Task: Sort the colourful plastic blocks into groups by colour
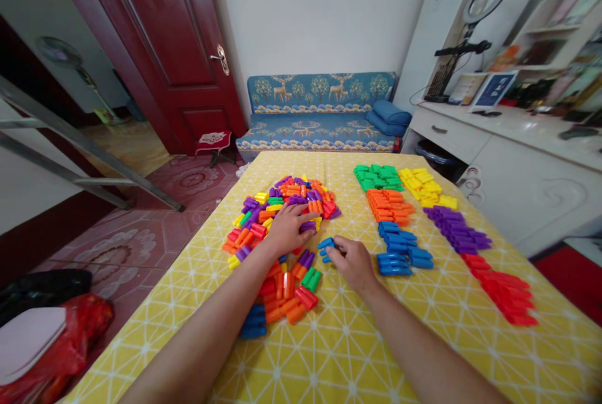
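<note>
A mixed pile of colourful plastic pieces spreads over the left and middle of the table. My left hand lies on the pile with its fingers spread. Just right of the pile, my right hand has its fingers closed on blue pieces. Further right are single-colour groups: green, orange, blue, yellow, purple and red. The blue group is the nearest one to my right hand.
The table wears a yellow patterned cloth. Behind it stands a blue sofa. A white cabinet is at the right, a red stool and door at the back left, and a metal ladder-like frame at the left.
</note>
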The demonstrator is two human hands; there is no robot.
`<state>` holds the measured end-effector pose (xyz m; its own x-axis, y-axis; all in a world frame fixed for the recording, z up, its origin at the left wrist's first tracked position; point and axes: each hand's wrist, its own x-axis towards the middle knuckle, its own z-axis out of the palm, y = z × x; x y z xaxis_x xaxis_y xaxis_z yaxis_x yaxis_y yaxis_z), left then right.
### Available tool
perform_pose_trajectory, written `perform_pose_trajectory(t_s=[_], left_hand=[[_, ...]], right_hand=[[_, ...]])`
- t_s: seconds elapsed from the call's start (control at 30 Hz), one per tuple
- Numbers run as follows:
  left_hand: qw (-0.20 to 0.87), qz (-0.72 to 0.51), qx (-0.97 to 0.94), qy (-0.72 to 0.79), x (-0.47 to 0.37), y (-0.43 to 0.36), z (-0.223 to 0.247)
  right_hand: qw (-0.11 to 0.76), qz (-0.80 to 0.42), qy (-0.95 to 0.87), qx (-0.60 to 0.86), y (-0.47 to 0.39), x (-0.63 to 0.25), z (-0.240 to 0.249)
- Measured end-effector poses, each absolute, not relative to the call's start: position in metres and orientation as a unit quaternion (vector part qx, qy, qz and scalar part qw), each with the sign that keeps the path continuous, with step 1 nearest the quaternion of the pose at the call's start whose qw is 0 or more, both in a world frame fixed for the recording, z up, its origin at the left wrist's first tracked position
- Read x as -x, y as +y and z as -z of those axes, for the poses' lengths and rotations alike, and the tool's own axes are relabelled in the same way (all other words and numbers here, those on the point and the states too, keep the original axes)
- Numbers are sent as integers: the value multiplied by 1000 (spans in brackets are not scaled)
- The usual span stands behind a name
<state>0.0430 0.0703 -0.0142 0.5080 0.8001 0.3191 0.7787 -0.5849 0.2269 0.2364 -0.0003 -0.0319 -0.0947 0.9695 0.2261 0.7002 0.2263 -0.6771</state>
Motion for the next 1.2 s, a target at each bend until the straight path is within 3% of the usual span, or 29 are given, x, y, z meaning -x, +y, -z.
perform_pose_trajectory(t_s=[0.17,0.33,0.57,1.0,1.2], left_hand=[[26,-221,-832,508,-51,85,21],[27,-236,-827,509,-50,88,24],[8,-238,-831,503,-48,91,29],[7,-240,-832,500,-46,92,31],[12,-245,-831,500,-46,93,32]], right_hand=[[214,-104,-737,632,0,-234,27],[236,-36,-735,634,3,-230,29],[191,-34,-776,600,-1,-218,28],[286,-36,-747,599,-1,-226,25],[173,-35,-817,549,-17,-289,-13]])
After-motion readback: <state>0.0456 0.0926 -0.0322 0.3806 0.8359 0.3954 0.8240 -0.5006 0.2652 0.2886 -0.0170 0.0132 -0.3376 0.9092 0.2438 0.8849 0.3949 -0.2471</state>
